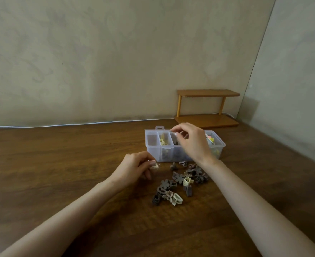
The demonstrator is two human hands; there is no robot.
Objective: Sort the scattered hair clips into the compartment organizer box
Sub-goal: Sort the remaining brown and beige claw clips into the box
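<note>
A clear plastic organizer box [151, 152] with several compartments stands on the wooden table. One compartment holds cream clips [163, 141]; coloured clips [211, 140] lie at its right end. My right hand [191, 140] hovers over the box's middle compartments, fingers pinched together; whether a clip is between them is unclear. My left hand [134, 168], left of the box's front, pinches a small cream hair clip [154, 166] just above the table. A pile of brown, grey and cream clips [182, 182] lies scattered in front of the box.
A small two-tier wooden shelf [207, 108] stands at the back right against the wall. A white cable [75, 124] runs along the table's far edge. The wooden table [60, 154] extends left and towards me.
</note>
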